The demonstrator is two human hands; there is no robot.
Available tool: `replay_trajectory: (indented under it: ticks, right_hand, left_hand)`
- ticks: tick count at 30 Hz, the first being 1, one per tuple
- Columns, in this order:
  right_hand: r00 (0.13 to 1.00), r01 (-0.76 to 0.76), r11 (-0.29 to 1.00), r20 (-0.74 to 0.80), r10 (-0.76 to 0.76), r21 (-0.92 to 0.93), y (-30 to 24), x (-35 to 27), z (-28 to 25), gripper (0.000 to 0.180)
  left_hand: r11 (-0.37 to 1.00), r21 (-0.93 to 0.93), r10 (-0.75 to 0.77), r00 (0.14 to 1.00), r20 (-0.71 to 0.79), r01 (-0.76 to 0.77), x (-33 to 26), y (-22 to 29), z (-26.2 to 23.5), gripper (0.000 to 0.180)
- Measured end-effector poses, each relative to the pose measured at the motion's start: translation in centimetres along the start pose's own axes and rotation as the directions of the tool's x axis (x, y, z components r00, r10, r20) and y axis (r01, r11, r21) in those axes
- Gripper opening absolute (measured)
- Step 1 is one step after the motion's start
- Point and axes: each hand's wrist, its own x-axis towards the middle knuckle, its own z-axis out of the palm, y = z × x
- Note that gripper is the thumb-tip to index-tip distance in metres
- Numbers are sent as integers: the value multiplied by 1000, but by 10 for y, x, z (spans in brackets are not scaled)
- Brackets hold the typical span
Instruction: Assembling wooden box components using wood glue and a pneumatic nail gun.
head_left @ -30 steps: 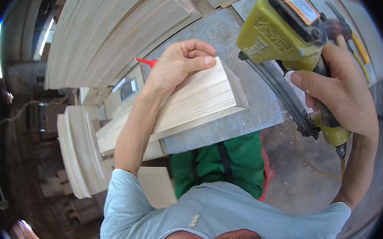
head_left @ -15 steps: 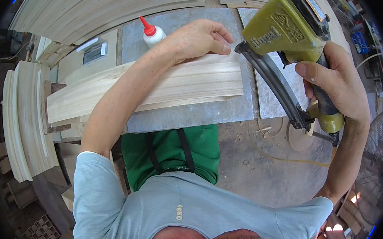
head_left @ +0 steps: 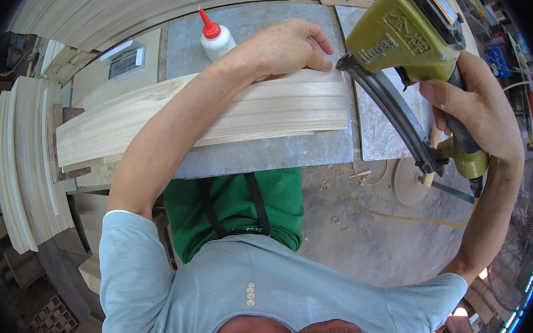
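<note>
My left hand (head_left: 294, 48) grips a long pale wooden board (head_left: 271, 107) at its far edge near the right end, fingers bent and thumb lying along that edge. In my right hand (head_left: 481, 108), the fingers wrap round the dark handle of an olive-green nail gun (head_left: 402, 36). The gun is held tilted, its nose close to the board's far right corner and just right of my left fingertips. Whether the nose touches the wood, I cannot tell. A white glue bottle (head_left: 218, 42) with a red pointed cap stands behind the board, beside my left forearm.
Beneath the board is a grey metal-topped table (head_left: 261, 157). Stacked planks (head_left: 147, 7) lie at the far left, with more upright boards (head_left: 26, 154) nearer on the left. A yellow hose (head_left: 400, 218) runs to the gun. At the right stands a fan (head_left: 520, 230).
The view has shifted slightly. My left hand, the board's right end and the nail gun appear a little farther right. Both hands keep the same hold.
</note>
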Motion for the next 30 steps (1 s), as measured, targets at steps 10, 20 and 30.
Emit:
replay_trajectory:
  ticks: [10,20,30]
  right_hand:
    - [996,-22,978,-84,4,-206,-16,8,-4,35]
    - [999,-31,998,38,33,-47,-8,-2,-12,30]
    - [996,-5,994,88,14,-107,-3,-6,-14,29]
  left_hand:
    - [994,97,51,997,-61,-45,-1,0,0,38]
    - [996,78,39,998,-54,-35,-2,1,-2,27]
    - [996,84,44,997,-70,-38,-1,1,1,27]
